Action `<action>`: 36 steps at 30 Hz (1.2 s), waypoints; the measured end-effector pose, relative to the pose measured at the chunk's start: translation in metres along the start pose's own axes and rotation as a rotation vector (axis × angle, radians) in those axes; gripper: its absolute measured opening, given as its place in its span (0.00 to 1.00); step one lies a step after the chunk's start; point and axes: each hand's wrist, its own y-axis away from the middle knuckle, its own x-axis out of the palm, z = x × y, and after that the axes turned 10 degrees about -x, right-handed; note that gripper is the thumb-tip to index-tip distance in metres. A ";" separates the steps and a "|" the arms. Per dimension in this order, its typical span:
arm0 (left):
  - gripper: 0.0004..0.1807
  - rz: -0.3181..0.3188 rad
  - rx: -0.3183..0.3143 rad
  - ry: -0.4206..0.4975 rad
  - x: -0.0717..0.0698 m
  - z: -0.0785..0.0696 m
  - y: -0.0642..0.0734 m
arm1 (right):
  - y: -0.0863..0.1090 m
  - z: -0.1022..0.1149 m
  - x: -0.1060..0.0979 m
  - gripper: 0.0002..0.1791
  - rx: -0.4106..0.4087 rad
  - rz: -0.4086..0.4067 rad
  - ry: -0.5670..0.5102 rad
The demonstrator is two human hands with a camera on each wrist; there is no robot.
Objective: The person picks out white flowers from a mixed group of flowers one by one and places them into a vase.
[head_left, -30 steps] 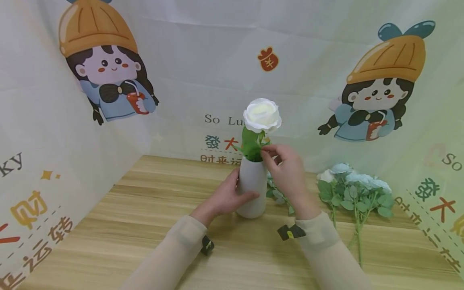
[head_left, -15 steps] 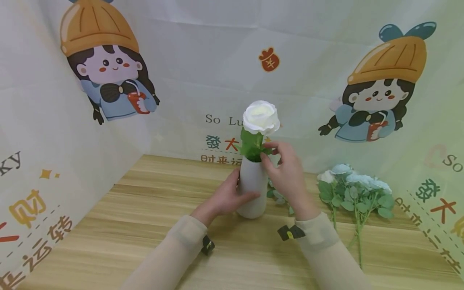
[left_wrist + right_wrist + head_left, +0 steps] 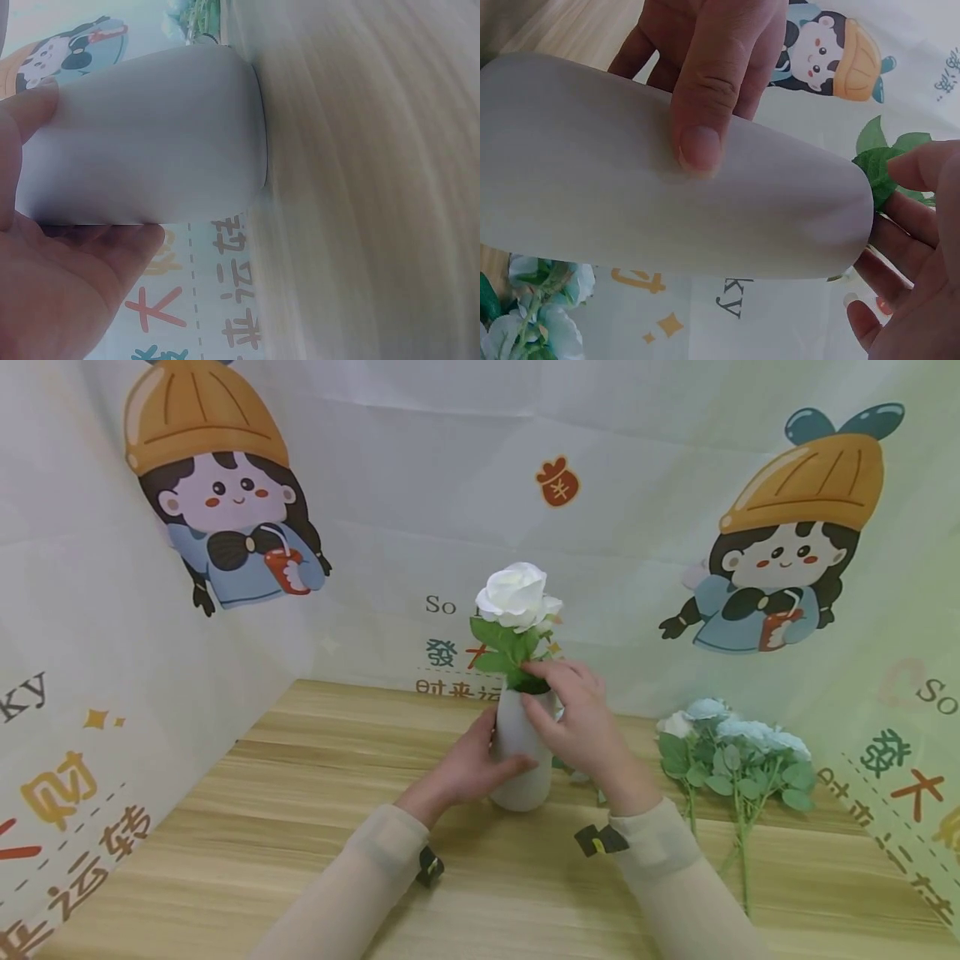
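Observation:
A white vase [image 3: 517, 752] stands upright on the table, its side held by my left hand [image 3: 472, 764]. In the left wrist view the thumb and fingers of the left hand [image 3: 60, 285] wrap round the vase. Out of its mouth rises a white rose [image 3: 513, 595] with green leaves [image 3: 498, 647]; part of a second white bloom [image 3: 553, 607] shows behind it. My right hand [image 3: 581, 718] is at the rim, its fingers spread and touching the leaves. The right wrist view has the thumb over a green leaf [image 3: 877, 172], the other fingers beside the rim.
Pale blue and white flowers [image 3: 742, 739] with long green stems lie to the right on the wooden table [image 3: 300, 860]. More leaves are partly hidden behind the vase and right hand. A printed cloth [image 3: 420, 510] hangs round the back and sides.
The white rose has turned and leaned left, bringing a second bloom into sight behind it. My right fingers have shifted left across the vase mouth. The left hand and vase have stayed put.

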 end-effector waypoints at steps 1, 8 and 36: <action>0.53 -0.001 0.002 -0.001 0.000 0.000 0.000 | 0.000 0.000 -0.001 0.25 0.000 0.008 0.005; 0.52 -0.003 -0.007 0.005 0.001 0.001 -0.002 | 0.000 0.002 -0.007 0.21 -0.048 -0.024 0.019; 0.55 0.006 -0.036 0.043 0.000 -0.002 0.003 | 0.041 -0.036 -0.057 0.12 0.106 0.011 0.256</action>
